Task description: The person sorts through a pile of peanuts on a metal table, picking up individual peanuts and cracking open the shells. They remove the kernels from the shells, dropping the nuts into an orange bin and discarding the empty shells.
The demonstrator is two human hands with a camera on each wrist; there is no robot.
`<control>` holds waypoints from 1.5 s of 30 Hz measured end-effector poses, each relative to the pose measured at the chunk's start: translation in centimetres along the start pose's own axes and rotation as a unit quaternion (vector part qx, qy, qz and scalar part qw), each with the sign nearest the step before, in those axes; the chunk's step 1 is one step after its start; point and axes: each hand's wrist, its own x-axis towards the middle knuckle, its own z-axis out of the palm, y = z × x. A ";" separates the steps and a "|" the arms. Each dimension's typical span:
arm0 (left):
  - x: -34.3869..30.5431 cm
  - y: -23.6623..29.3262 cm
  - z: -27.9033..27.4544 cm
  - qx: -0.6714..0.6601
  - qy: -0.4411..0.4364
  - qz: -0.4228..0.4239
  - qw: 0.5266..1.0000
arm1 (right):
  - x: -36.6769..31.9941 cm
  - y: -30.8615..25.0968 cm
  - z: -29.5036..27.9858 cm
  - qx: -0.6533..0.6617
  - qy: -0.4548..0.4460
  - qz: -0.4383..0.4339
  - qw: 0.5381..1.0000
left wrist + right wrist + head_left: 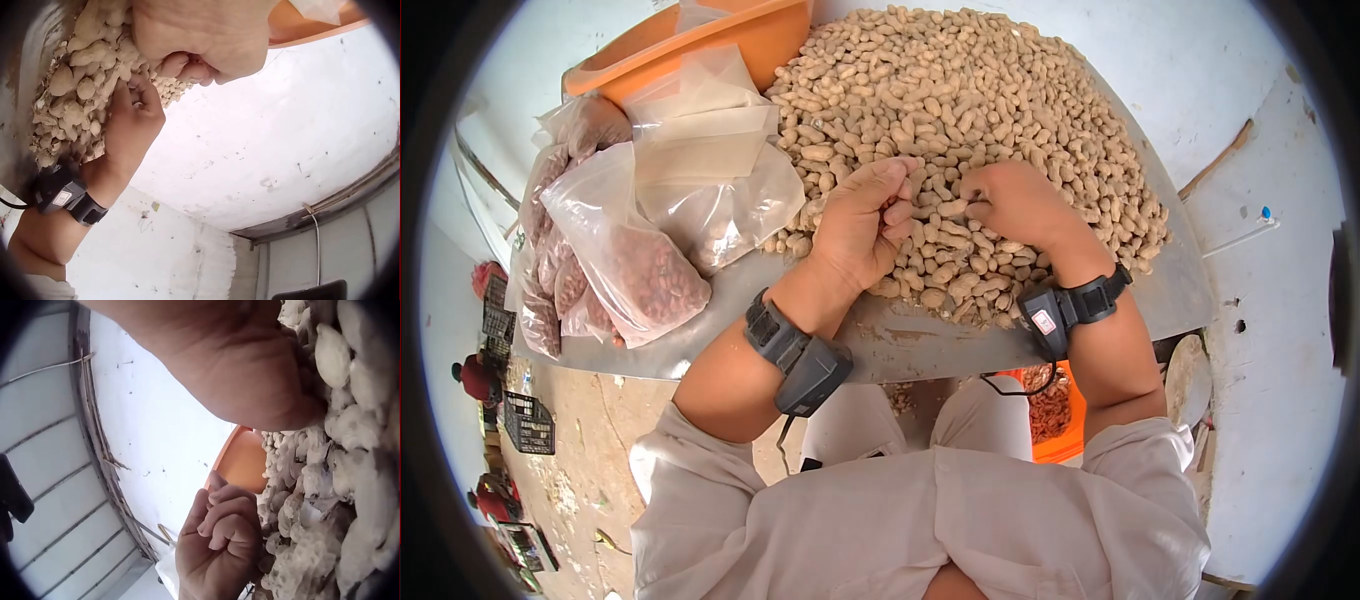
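A large heap of unshelled peanuts (960, 90) covers the metal table, with both hands at its near part. My left hand (862, 222) is raised over the heap's left side, palm turned inward, fingers curled and thumb tip close to the index finger; whatever may be inside the curl is too small to tell. To its right, my right hand (1022, 205) reaches down onto the heap, back upward. In the left wrist view the right hand (134, 128) pinches at a peanut among the others, its fingertips partly hidden.
Clear bags of reddish kernels (650, 285) lie at the table's left, beside an orange basin (750, 50) at the back left. An orange container (1068, 415) with reddish contents stands below the near edge. Black crates (530, 424) are on the floor at the left.
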 end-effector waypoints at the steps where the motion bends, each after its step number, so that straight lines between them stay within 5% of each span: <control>1: 0.0 -0.1 0.1 0.028 0.005 0.008 1.000 | -0.1 0.1 -0.1 0.046 0.004 -0.010 0.999; 6: -0.3 -0.8 0.5 0.133 0.016 0.041 0.990 | -0.4 -1.0 -1.4 0.234 0.042 -0.066 0.969; 17: -0.6 -1.1 0.8 0.301 -0.028 0.034 0.953 | -0.9 -1.6 -2.1 0.383 0.077 -0.072 0.918; 29: -1.0 -1.0 1.2 0.262 -0.057 0.069 0.961 | -0.4 -2.7 -0.7 0.504 0.125 -0.072 0.852; 32: -1.3 -0.9 1.5 0.409 -0.030 0.143 0.901 | -0.5 -3.2 -0.8 0.534 0.110 -0.052 0.837; 45: -1.3 -1.3 1.2 0.536 -0.014 0.264 0.802 | -0.6 -4.3 1.4 0.542 0.172 -0.027 0.822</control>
